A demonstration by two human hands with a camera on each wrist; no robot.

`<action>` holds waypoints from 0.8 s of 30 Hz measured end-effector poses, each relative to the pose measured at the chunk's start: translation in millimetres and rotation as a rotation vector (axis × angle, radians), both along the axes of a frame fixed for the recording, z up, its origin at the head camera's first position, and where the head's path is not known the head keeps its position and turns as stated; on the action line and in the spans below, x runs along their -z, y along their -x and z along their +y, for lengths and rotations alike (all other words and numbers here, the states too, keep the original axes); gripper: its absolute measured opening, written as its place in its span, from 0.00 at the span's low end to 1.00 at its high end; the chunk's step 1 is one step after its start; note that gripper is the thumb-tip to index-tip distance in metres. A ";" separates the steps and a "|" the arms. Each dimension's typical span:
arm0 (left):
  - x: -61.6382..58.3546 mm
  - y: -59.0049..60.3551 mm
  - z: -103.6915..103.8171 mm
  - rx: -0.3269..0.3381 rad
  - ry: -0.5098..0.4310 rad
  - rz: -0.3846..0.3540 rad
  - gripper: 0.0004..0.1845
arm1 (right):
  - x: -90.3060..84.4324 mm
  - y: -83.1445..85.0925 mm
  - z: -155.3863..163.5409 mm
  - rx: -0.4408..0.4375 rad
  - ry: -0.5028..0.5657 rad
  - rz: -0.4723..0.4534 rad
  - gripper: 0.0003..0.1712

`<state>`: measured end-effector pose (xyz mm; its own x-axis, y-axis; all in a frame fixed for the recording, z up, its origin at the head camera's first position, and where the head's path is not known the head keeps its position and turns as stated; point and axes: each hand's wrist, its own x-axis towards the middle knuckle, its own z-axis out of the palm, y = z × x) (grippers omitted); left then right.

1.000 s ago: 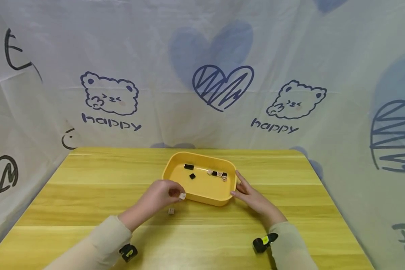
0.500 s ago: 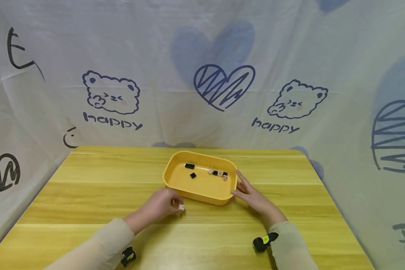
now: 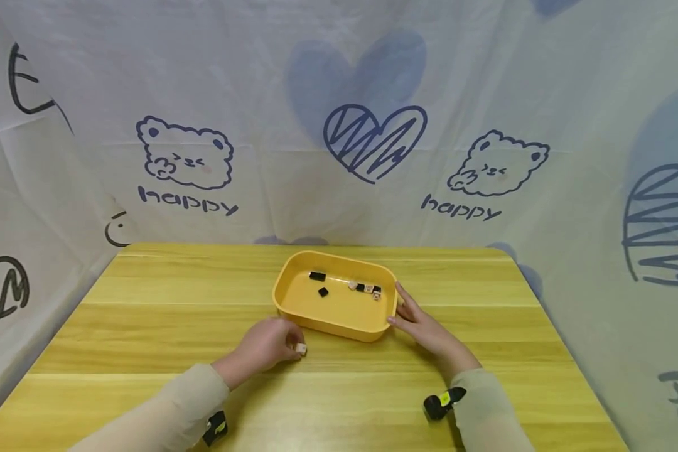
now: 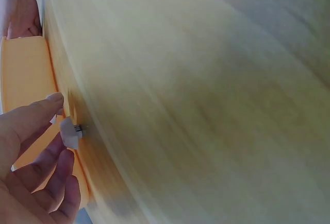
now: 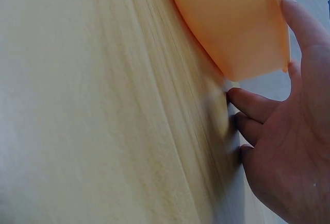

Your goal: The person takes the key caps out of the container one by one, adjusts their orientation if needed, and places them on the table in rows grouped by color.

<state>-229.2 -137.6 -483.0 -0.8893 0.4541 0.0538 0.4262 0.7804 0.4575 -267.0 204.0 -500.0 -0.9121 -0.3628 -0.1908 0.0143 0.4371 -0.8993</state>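
My left hand (image 3: pixel 268 345) is just in front of the yellow tray (image 3: pixel 333 328), low over the table. Between its thumb and fingertips it pinches a small white cube (image 3: pixel 301 349). In the left wrist view, the white cube (image 4: pixel 69 133) shows at the fingertips with a small dark-marked end beside it, and the other fingers are loosely curled. My right hand (image 3: pixel 426 329) rests against the tray's right end, index finger and thumb at the rim. In the right wrist view, the lower fingers (image 5: pixel 252 105) lie near the table, outside the tray's wall.
Inside the tray, a black block (image 3: pixel 317 276) lies at the back left and a black cube (image 3: pixel 323 292) near the middle. Several white and black cubes (image 3: pixel 368 289) sit in a row at the right. A printed cloth (image 3: pixel 288 188) hangs behind the wooden table (image 3: pixel 175 326).
My left hand has moved from the tray's front rim down toward the table, where a loose white cube lay; that cube no longer shows separately. My right hand and the tray stay put.
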 end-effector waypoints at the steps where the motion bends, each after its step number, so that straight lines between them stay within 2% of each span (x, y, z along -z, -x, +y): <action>1: -0.1 -0.1 0.0 0.000 0.003 -0.002 0.08 | -1.5 -0.5 -0.4 0.000 0.007 -0.005 0.47; 9: 2.4 0.5 -2.0 -0.007 0.005 -0.016 0.07 | -29.9 -12.7 -6.3 -0.027 0.038 -0.019 0.47; 16: 4.5 3.0 -3.2 0.003 0.018 -0.020 0.07 | 1.5 1.1 2.0 -0.011 0.008 0.014 0.48; 20: 4.5 3.3 -3.3 0.006 0.022 -0.025 0.08 | 3.2 1.9 2.5 -0.003 0.002 0.016 0.47; 24: -1.0 1.5 -2.9 0.000 0.022 -0.017 0.09 | 2.5 0.8 1.4 0.004 -0.008 0.019 0.47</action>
